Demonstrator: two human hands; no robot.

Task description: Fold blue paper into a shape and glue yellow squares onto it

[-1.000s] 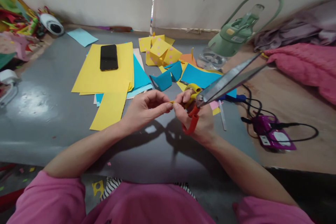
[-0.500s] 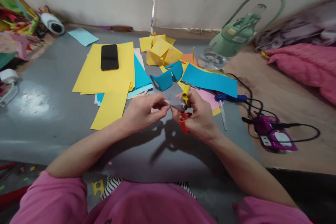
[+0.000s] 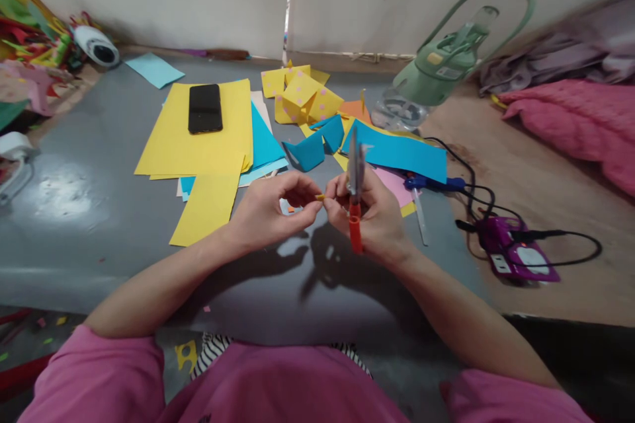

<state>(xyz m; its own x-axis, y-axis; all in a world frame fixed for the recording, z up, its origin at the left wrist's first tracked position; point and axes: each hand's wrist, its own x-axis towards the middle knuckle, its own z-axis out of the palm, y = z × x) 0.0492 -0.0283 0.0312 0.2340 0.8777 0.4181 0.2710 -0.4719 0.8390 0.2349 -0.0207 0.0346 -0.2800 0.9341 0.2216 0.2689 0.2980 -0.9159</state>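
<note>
Yellow paper scrap [image 3: 320, 197], too small to show its exact shape, sits where the fingertips of both hands meet, above a gray worktop [image 3: 99, 225]. The left hand [image 3: 268, 211] holds it in a narrow pinch of thumb and forefinger. Opposite, the right hand [image 3: 380, 218] brings its own fingertips to the scrap's edge while gripping red-handled scissors [image 3: 355, 215], whose metal blades, blurred, point up and away past the knuckles.

The step in hand looks like shaping or steadying the piece by touch. Done well, it probably calls for a light, even pressure from both sides, enough to set the paper without crushing it, with the blades turned clear of the left fingers.

Beyond the left fingers lie smooth, matte yellow sheets [image 3: 163, 145] in flat layers, topped by a glossy black phone [image 3: 205, 108]. Straight ahead of the fingertips stands crisp blue folded paper [image 3: 308, 153], its panels bent in sharp angles; farther off sits a boxy yellow dotted paper form [image 3: 300, 91] with pink spots. Past the right fingers, a blue strip [image 3: 401, 153] lies nearly flat, and beyond it leans a green-topped bottle [image 3: 436, 69] with a clear base.
</note>
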